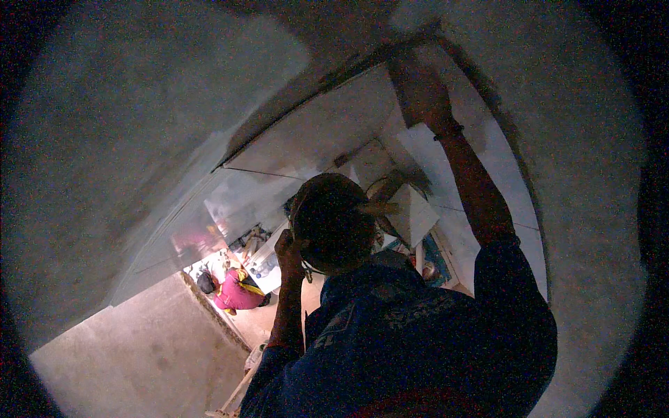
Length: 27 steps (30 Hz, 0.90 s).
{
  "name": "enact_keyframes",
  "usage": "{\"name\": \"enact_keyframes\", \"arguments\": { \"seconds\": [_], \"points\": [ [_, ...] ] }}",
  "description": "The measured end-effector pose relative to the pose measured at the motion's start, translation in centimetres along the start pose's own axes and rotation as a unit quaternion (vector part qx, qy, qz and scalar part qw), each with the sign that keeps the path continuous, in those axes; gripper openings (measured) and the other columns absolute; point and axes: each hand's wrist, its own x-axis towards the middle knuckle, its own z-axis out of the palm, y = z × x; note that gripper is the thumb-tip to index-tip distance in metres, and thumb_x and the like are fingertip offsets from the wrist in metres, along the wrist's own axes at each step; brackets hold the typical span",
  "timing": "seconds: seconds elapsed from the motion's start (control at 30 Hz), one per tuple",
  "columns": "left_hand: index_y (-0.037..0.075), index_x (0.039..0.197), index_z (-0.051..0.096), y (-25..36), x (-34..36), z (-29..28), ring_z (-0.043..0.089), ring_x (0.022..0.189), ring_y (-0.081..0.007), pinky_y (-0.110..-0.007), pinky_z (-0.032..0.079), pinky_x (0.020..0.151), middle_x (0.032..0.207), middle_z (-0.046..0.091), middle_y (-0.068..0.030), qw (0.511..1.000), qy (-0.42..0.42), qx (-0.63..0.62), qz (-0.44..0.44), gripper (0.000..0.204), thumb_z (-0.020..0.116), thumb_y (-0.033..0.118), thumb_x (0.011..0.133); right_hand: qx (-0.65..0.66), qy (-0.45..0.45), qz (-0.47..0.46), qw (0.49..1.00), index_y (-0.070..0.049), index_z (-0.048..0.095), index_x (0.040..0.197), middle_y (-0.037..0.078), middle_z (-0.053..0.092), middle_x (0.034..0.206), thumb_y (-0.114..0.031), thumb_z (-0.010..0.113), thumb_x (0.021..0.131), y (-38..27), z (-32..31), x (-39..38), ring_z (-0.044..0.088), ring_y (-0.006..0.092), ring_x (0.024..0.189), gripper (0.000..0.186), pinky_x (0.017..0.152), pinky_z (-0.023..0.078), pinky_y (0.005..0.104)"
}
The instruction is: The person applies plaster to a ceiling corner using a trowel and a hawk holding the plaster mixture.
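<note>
My left hand (286, 249) is closed on the rim of a round, dark bowl (331, 221) in front of my chest. A pale, stick-like handle (379, 208) lies across the bowl's right side. My right arm reaches up and away, and my right hand (431, 108) is closed on a flat, dark, straight-edged spreader (406, 83) against the pale surface (341, 104) near its top corner. Dim light and blur hide the fingertips there. A dark band sits on my right wrist. Darker, smeared patches border that pale surface.
Far below on the left, a person in a pink top (237, 291) crouches beside scattered items. A pale wall (132, 348) stands at lower left. Below the bowl are a white board (414, 216) and a blue container (433, 259) with things in it. A wooden bar (237, 393) is at lower left.
</note>
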Motion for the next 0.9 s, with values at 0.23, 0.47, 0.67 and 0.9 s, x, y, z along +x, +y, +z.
{"name": "enact_keyframes", "arguments": {
  "seconds": [0.23, 0.47, 0.67, 0.9],
  "points": [
    [0.004, 0.07, 0.048, -0.2, 0.7, -0.1, 0.043, 0.059, -0.0109, -0.025, 0.036, 0.054, 0.065, 0.048, -0.0002, 0.999, -0.021, -0.011, 0.032, 0.014, 0.057, 0.007, 0.06, 0.023, -0.31, 0.109, 0.944, -0.01, 0.043, 0.117, 0.011, 0.054, 0.102, -0.021, 0.043, 0.083, -4.2, -8.7, 5.7, 0.054, 0.0261, 0.084, 0.036, 0.072, 0.046, 0.036],
    [0.004, 0.073, 0.051, 0.7, 1.2, 0.6, 0.045, 0.059, -0.0112, -0.025, 0.038, 0.055, 0.066, 0.049, -0.0004, 0.998, -0.054, -0.01, 0.015, 0.016, 0.057, 0.007, 0.059, 0.399, -0.12, 0.369, 0.831, -0.007, 0.047, 0.112, 0.007, 0.055, 0.1, -0.019, 0.046, 0.083, 2.6, -7.2, -0.6, 0.053, 0.0202, 0.084, 0.032, 0.073, 0.046, 0.0315],
    [0.001, 0.078, 0.048, 0.3, 1.3, 0.2, 0.043, 0.073, -0.0198, -0.032, 0.035, 0.066, 0.076, 0.044, -0.0077, 0.994, -0.091, 0.055, 0.028, 0.014, 0.051, 0.015, 0.076, 0.444, -0.06, 0.405, 0.797, -0.005, 0.048, 0.111, 0.004, 0.054, 0.1, -0.017, 0.049, 0.082, 3.5, -5.6, 0.7, 0.052, 0.0163, 0.085, 0.032, 0.072, 0.045, 0.0288],
    [0.0, 0.08, 0.049, -0.6, 1.3, -0.4, 0.043, 0.073, -0.0203, -0.032, 0.036, 0.067, 0.076, 0.045, -0.0079, 0.992, -0.084, 0.095, 0.025, 0.013, 0.05, 0.013, 0.076, 0.242, -0.038, 0.393, 0.886, -0.006, 0.048, 0.111, 0.008, 0.055, 0.103, -0.021, 0.05, 0.08, 3.7, -3.5, 2.3, 0.053, 0.0211, 0.088, 0.035, 0.075, 0.045, 0.0327]
  ]
}}
